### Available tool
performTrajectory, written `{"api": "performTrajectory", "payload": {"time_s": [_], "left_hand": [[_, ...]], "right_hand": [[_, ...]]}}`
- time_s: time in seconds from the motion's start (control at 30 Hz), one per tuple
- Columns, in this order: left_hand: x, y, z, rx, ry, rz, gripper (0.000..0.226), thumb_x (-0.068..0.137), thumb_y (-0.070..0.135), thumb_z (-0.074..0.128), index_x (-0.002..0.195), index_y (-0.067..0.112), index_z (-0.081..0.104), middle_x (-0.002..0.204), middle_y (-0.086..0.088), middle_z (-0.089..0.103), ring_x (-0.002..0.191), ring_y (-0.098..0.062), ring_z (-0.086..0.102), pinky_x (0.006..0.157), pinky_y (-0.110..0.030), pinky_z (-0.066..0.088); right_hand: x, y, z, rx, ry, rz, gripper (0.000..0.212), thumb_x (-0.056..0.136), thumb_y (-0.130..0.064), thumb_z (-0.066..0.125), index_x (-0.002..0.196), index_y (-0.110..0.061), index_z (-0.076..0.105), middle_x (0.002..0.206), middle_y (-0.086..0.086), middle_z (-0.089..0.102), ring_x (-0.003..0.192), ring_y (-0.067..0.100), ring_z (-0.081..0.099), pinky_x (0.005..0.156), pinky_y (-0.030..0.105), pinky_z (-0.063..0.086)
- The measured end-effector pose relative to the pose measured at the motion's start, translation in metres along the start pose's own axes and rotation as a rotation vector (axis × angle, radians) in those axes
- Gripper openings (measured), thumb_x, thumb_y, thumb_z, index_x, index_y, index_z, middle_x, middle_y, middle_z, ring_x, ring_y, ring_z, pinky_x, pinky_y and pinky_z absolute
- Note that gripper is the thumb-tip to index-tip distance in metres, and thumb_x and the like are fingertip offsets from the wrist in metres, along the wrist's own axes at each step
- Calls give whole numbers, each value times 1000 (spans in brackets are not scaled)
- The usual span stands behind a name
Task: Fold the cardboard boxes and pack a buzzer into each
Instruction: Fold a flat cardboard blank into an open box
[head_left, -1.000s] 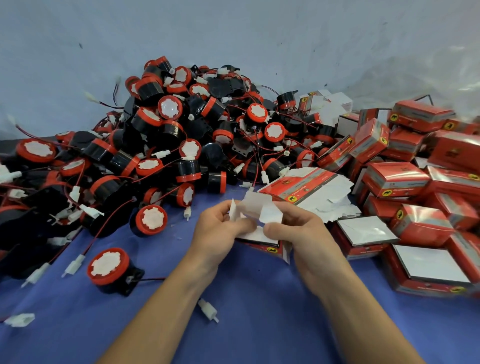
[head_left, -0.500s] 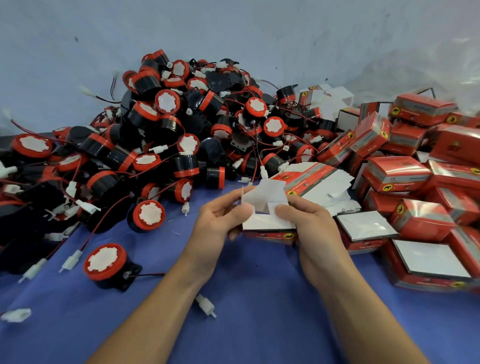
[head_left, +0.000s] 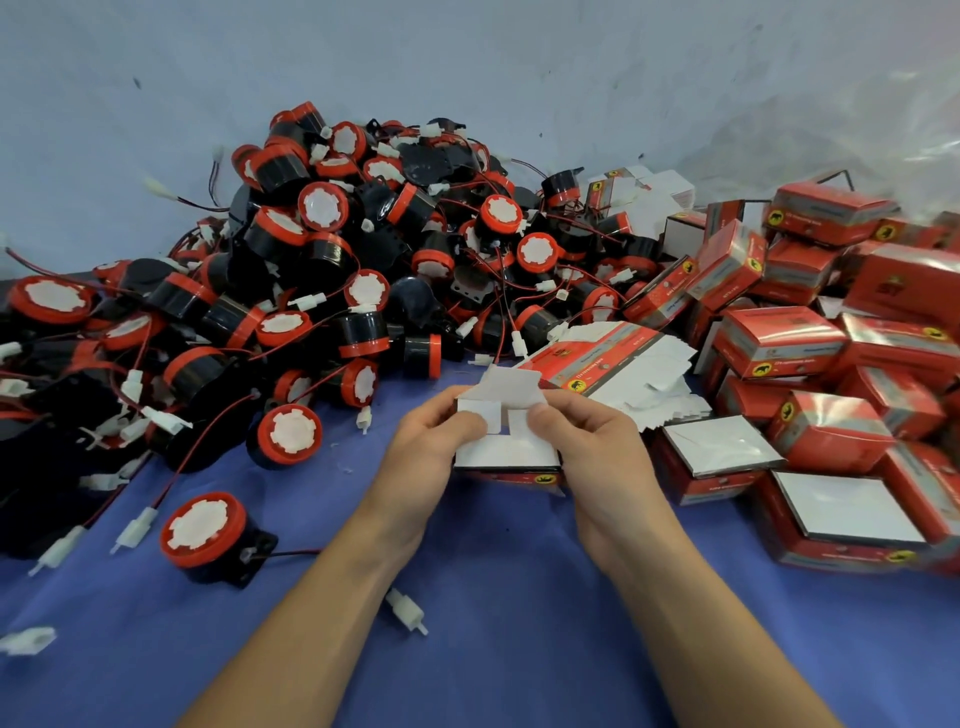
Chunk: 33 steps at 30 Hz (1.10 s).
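I hold a small red cardboard box with white inner flaps above the blue cloth, its open end facing me. My left hand grips its left side, thumb pressing a white side flap inward. My right hand grips the right side, thumb on the other side flap. The top flap stands up behind them. A large heap of black and red buzzers with red wires lies at the left and back. One buzzer sits apart near my left forearm.
A stack of flat unfolded boxes lies just behind my hands. Folded red boxes pile up at the right, two with white faces up. Loose white connectors lie on the blue cloth. A grey wall stands behind.
The box has been squared up and turned with its open end toward me. Both thumbs have moved onto the side flaps, which now fold inward.
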<state>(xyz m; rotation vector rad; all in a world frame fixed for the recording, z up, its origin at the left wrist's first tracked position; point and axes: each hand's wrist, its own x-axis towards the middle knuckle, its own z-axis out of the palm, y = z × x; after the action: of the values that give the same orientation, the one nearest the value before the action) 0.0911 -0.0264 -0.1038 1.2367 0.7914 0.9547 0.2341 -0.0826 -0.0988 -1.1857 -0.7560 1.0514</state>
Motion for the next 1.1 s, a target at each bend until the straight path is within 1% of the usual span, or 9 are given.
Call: {"api": "performTrajectory", "payload": {"time_s": [0.1,0.23,0.43,0.57,0.63,0.7,0.8,0.93,1.1], "left_hand": [[1,1,-5,49,10,20,38,76,17,59,100,37,81,103,-1,80,91,-13,73,74,-22,58],[1,5,-13,-28,14,8,38,83,-7,63,98,21,84,105,-7,80,94,-20,74,76,-27,61],[0,4,-7,-11,-32,70,49,85,-20,58,64,18,82,109,7,77,109,-16,71,92,-33,55],[0,-1,-12,75,-25,85,43,71,-12,52,64,18,82,123,13,74,122,-6,64,99,-29,51],[-1,-2,-18,84,-77,68,40,54,-2,48,67,13,83,126,12,73,124,-8,64,99,-28,52],[-1,-4,-26,54,-146,67,42,48,1,45,67,7,81,130,8,72,126,-15,64,104,-39,51],[-3,-5,-28,41,-230,46,32,51,3,46,61,8,77,136,7,69,132,-14,60,105,-42,48],[-1,-3,-22,172,-205,70,37,56,-2,64,79,19,84,133,20,68,129,1,58,91,-21,54],[1,-7,-19,201,-110,140,58,66,2,71,110,39,79,109,7,78,99,-14,75,76,-24,58]], "right_hand": [[0,6,5,-136,32,-40,24,98,-10,63,95,-26,82,96,1,80,94,25,74,87,49,60],[-1,8,8,-211,30,-75,32,96,-6,61,91,-31,82,90,-2,79,94,28,73,86,57,59],[3,3,0,-93,-76,-5,47,85,13,54,81,-22,85,98,-5,80,96,8,73,78,21,56],[4,0,-11,-209,-207,-42,38,81,-10,52,88,-27,85,104,-10,79,106,2,70,95,30,51],[3,0,-13,-293,-272,-106,29,83,-22,57,90,-31,84,104,-12,78,104,-1,69,89,26,52],[3,2,-13,-351,-317,-137,20,78,-32,71,93,-33,83,103,-10,78,100,7,71,81,27,56],[4,4,-15,-365,-286,-117,40,62,-37,84,101,-30,81,104,-6,78,100,20,73,88,40,59],[2,1,-16,-625,-368,-151,63,60,-32,86,121,-38,71,116,-17,73,105,6,69,88,38,58],[2,4,-16,-629,-286,-139,59,68,-31,85,125,-42,71,116,-28,71,111,-9,64,100,31,54]]}}
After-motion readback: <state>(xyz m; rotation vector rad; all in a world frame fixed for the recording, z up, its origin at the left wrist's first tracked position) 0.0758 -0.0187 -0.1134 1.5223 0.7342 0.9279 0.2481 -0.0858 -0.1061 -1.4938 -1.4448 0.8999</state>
